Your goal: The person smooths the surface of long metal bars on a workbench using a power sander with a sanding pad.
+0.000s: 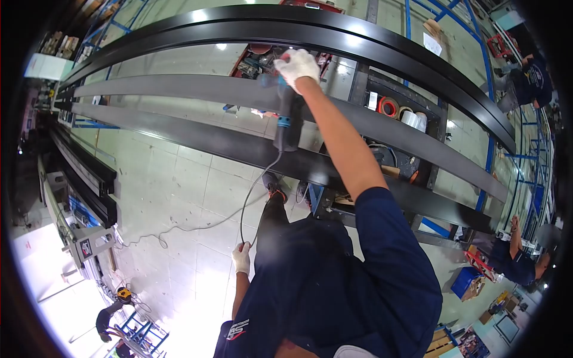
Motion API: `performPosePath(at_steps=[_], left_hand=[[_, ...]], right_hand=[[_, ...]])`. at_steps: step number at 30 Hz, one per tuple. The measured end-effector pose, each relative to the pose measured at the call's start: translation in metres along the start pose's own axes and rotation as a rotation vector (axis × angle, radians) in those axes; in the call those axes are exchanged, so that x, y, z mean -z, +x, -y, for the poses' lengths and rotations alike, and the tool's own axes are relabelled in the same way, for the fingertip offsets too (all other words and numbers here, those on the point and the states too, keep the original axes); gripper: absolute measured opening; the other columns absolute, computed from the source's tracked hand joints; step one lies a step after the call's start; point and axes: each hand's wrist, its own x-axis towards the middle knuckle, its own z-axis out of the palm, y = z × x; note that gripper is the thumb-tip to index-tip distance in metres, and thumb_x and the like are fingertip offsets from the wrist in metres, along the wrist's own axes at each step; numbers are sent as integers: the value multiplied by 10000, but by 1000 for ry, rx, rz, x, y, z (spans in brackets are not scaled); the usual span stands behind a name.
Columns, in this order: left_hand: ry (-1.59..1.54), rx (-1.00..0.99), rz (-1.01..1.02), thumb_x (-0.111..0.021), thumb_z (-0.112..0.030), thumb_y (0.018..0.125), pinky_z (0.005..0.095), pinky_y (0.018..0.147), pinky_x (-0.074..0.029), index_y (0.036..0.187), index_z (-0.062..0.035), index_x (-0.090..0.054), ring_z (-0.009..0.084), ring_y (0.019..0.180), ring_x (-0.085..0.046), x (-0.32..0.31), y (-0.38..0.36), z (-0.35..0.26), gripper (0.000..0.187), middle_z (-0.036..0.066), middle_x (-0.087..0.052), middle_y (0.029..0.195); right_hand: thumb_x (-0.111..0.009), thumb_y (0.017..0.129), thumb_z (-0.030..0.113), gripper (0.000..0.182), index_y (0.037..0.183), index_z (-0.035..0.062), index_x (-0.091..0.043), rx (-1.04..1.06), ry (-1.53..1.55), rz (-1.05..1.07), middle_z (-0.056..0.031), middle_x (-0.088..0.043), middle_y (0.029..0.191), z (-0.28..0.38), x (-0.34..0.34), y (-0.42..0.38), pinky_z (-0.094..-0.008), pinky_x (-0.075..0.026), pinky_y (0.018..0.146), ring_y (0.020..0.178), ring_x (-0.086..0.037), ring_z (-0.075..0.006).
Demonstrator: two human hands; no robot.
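My right hand (296, 68), in a white glove, is closed at the upper end of a teal-and-black corded power tool (287, 122). The tool's long body crosses over the grey metal bars, its working end partly hidden and blurred beside my fingers. A small red patch shows at my fingertips; I cannot make out what it is. Down by my left side, my gloved left hand (241, 258) is closed around the tool's grey cord (243, 206), which loops up to the tool's rear end. Long grey bars (179, 86) and glossy black bars (239, 30) stretch across in front of me.
Tape rolls (388, 108) sit in a frame below the bars. A red toolbox (246, 62) holds tools. Cord (179, 228) trails over the floor at left. Blue racks (489, 161) stand at right, with people (531, 80) nearby. Dark profiles (86, 173) lie at left.
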Motion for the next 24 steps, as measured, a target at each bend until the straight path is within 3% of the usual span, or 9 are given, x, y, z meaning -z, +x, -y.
performPosePath(at_steps=[3,7,9,11,13,15,21,22,24], left_hand=[[48,-45,-8,-800,-325,1020,307,676,-468,987,-28,-839,90,727,-601,-6,-4,-6,301,4,-775,860],[132,-65,51,-811,-311,1041,315,823,-562,1139,57,-843,123,879,-718,-10,0,-24,382,67,-821,942],[170,-148,65,-823,-317,1027,327,825,-589,1166,53,-848,136,895,-749,-13,13,-22,396,103,-844,957],[270,-187,64,-824,-333,1021,340,829,-595,1176,52,-848,149,895,-759,-16,15,-43,416,118,-849,961],[288,-220,94,-824,-351,1010,354,828,-595,1174,45,-848,173,887,-768,-19,21,-59,429,127,-849,956],[335,-265,116,-836,-347,993,359,855,-604,1183,26,-851,189,906,-785,-24,25,-76,418,135,-853,968],[440,-384,317,-866,-348,954,381,926,-617,1202,-8,-855,241,1002,-821,-53,15,-123,420,162,-866,1072],[456,-390,335,-873,-347,948,388,925,-617,1207,-8,-854,250,1016,-822,-60,10,-130,426,177,-864,1097],[455,-392,341,-873,-347,947,392,933,-617,1208,-11,-855,255,1023,-822,-75,5,-136,426,180,-864,1111]], right_hand=[[-730,930,518,406,1181,229,-866,2,-37,-32,-159,-774,1308,-49,29,-6,-495,-596,1122,1256,-743,-381],[-737,937,549,425,1169,215,-863,-100,-76,-70,-163,-765,1318,-123,90,-33,-485,-587,1102,1255,-738,-371],[-759,947,540,431,1131,164,-861,-114,-89,-164,-171,-802,1210,-168,120,-51,-476,-599,1024,1162,-769,-364],[-794,955,493,422,1126,114,-864,-323,126,-57,-172,-825,1059,-174,176,-86,-450,-610,926,1018,-797,-338],[-825,953,438,405,1149,85,-864,-250,24,-239,-152,-818,920,-257,190,-91,-419,-611,841,868,-794,-291],[-826,960,414,390,1170,87,-864,-346,27,-320,-138,-822,929,-271,232,-125,-402,-609,841,853,-789,-273],[-800,985,403,363,1068,54,-853,-544,142,-523,-28,-674,670,-444,307,-173,-368,-502,545,559,-627,-121],[-768,969,423,393,1112,70,-863,-669,83,-499,-110,-771,790,-451,323,-182,-409,-583,676,696,-747,-224],[-738,961,452,430,1155,91,-865,-645,-75,-567,-163,-814,929,-461,337,-196,-438,-603,807,861,-792,-312]])
